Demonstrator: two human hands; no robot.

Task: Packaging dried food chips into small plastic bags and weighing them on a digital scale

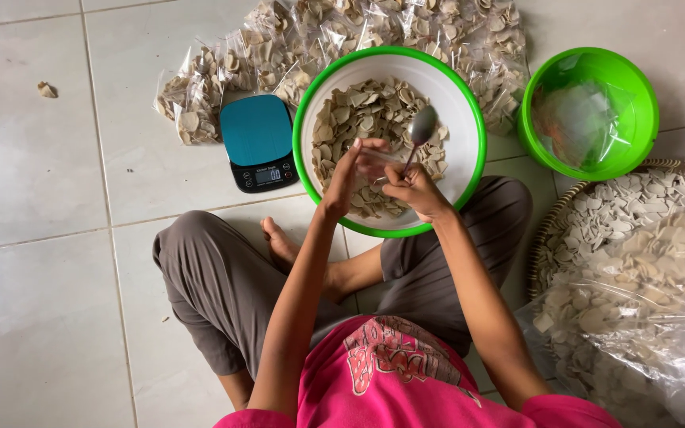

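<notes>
I sit cross-legged on a tiled floor with a white basin with a green rim (pixel 469 111) in front of me, half full of pale raw crackers (pixel 362 115). My right hand (pixel 415 190) grips a metal spoon (pixel 420 128) whose bowl points up over the crackers. My left hand (pixel 349 170) holds a small clear plastic bag (pixel 378 165) open just beside the spoon handle, over the basin.
A small digital kitchen scale (pixel 258 141) with a teal plate stands left of the basin. Several filled clear bags (pixel 279 43) lie piled behind it. A green bucket (pixel 588 111) with plastic bags stands at right, above a woven tray of crackers (pixel 620 210) and a big clear sack (pixel 644 309).
</notes>
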